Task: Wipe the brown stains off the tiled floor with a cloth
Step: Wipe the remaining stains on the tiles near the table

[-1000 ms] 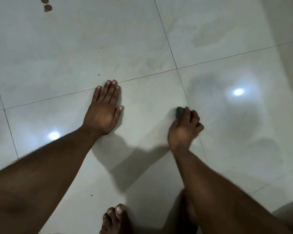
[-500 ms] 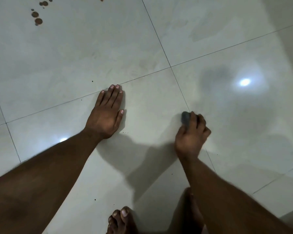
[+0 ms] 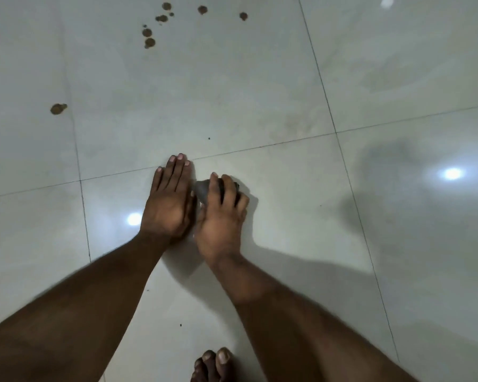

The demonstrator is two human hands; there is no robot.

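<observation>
Head view, looking down, shows the left hand laid flat on the tiled floor, fingers straight and together, seemingly propping the body. Just beside it, touching or nearly so, the right hand has its fingers curled over a small dark cloth, bunched up and pressed to the tile; only a bit of it shows between the fingers. The patch under the cloth looks nearly clean, so I judge the wiping here is about finished, while the brown stains are not yet dealt with: a cluster of spots lies well ahead on the far tile, and a single blot sits off to the left beyond the grout line. To do the stroke well, keep the cloth flat under the fingertips rather than wadded, bear down evenly, and draw each stain inward instead of smearing it outward; refold to a fresh face once it browns (dried spots may want several passes). The propping hand will likely need to shift forward so the reach is not strained. No bucket, basin or other container is in view, so whether the cloth is damp cannot be told. Bare toes show at the bottom edge.
</observation>
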